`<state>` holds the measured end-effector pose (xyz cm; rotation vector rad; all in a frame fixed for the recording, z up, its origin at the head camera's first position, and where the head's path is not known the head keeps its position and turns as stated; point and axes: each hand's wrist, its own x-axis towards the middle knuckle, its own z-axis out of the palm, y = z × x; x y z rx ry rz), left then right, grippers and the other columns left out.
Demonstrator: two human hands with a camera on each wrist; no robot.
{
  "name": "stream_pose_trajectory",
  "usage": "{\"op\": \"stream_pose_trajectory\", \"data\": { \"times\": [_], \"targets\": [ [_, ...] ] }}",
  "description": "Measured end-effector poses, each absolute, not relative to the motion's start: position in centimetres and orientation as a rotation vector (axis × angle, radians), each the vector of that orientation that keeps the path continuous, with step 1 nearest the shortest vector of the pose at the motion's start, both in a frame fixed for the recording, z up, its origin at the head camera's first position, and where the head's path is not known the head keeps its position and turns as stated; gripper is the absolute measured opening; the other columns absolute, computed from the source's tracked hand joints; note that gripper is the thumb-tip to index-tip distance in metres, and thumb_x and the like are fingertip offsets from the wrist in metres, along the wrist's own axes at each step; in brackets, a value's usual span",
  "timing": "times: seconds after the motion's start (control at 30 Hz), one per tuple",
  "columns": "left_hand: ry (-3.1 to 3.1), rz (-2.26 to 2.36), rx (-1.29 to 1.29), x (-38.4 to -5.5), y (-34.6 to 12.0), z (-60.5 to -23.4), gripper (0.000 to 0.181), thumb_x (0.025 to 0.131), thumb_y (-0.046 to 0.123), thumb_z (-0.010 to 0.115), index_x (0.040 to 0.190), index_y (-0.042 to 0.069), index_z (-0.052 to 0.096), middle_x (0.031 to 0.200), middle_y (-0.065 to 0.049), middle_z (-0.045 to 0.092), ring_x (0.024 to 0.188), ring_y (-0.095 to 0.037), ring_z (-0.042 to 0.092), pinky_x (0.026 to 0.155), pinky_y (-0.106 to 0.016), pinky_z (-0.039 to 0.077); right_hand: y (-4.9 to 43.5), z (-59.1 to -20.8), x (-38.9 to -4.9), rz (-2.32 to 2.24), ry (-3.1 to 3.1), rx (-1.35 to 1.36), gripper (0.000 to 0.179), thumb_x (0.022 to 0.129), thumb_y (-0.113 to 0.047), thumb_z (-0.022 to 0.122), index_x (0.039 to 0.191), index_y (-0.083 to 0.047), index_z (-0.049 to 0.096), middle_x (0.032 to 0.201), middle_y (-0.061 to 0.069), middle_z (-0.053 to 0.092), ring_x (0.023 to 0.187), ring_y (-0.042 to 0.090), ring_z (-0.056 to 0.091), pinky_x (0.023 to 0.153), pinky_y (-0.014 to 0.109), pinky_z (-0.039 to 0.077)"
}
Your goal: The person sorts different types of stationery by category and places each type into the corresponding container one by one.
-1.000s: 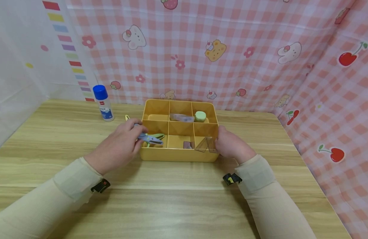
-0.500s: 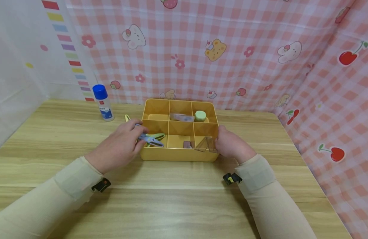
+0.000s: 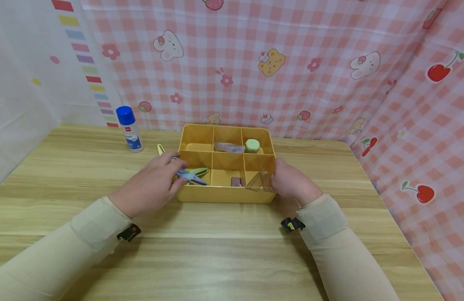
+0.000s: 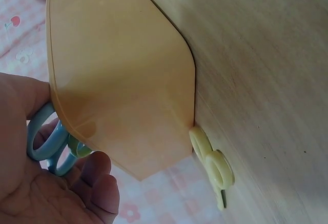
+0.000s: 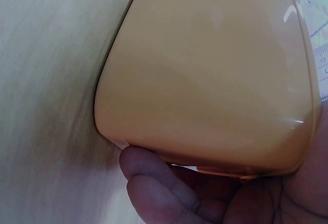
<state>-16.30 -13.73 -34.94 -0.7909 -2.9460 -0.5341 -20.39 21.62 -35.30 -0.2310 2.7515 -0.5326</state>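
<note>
My left hand (image 3: pixel 150 186) holds blue scissors (image 3: pixel 190 177) by the handle loops, at the left rim of a yellow divided box (image 3: pixel 226 195). Their tips point into the front left compartment, over green scissors (image 3: pixel 201 171) lying there. In the left wrist view the blue handle (image 4: pixel 43 131) sits between thumb and fingers, a bit of green behind it. Yellow scissors (image 4: pixel 218 167) lie on the table beside the box, mostly covered by my hand in the head view. My right hand (image 3: pixel 293 182) grips the box's right end, its fingers (image 5: pixel 154 178) curled against the wall.
Clear set squares (image 3: pixel 260 180) stick out of the front right compartment. A small purplish piece (image 3: pixel 236 182), a clear packet (image 3: pixel 229 147) and a pale green rounded item (image 3: pixel 252 146) sit in other compartments. A blue-capped glue bottle (image 3: pixel 130 129) stands at the back left.
The blue scissors have dipped slightly, their tips lower and a little to the right. My left hand has shifted slightly with them. My right hand and the box hold still.
</note>
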Motion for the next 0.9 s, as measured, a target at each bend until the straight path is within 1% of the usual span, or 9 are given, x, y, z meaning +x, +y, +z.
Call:
{"op": "stream_pose_trajectory", "data": {
  "times": [0.17,0.37,0.67,0.9],
  "targets": [
    [-2.935,-0.541,-0.803,-16.42,-13.70,-35.16,0.035,0.108,0.027,0.058,0.135,0.005,0.062,0.135,-0.011,0.054,0.107,-0.031,0.056,0.100,-0.052,0.049,21.62,-35.37,-20.42,-0.524,2.756,-0.241,0.037,0.109,-0.012,0.034,0.136,0.014,0.036,0.109,0.025,0.064,0.088,0.029,0.064,0.074,0.037,0.053],
    [-2.945,-0.562,-0.800,-16.35,-13.70,-35.17,0.037,0.108,0.029,0.058,0.137,0.006,0.062,0.139,-0.013,0.053,0.112,-0.033,0.057,0.103,-0.055,0.049,21.63,-35.44,-20.45,-0.516,2.757,-0.243,0.037,0.109,-0.012,0.035,0.135,0.015,0.037,0.108,0.025,0.065,0.088,0.029,0.064,0.078,0.038,0.054],
    [-2.971,-0.566,-0.794,-16.29,-13.74,-35.16,0.039,0.109,0.031,0.057,0.139,0.006,0.061,0.142,-0.014,0.052,0.116,-0.034,0.056,0.107,-0.057,0.048,21.58,-35.41,-20.44,-0.497,2.770,-0.235,0.037,0.109,-0.013,0.035,0.134,0.013,0.037,0.108,0.026,0.065,0.088,0.029,0.064,0.076,0.039,0.054],
    [-2.963,-0.567,-0.798,-16.28,-13.68,-35.18,0.039,0.109,0.030,0.057,0.139,0.006,0.061,0.140,-0.013,0.053,0.114,-0.033,0.056,0.105,-0.055,0.049,21.60,-35.35,-20.40,-0.495,2.771,-0.233,0.036,0.109,-0.013,0.035,0.133,0.013,0.038,0.106,0.025,0.065,0.087,0.029,0.064,0.077,0.040,0.054]
  ]
}}
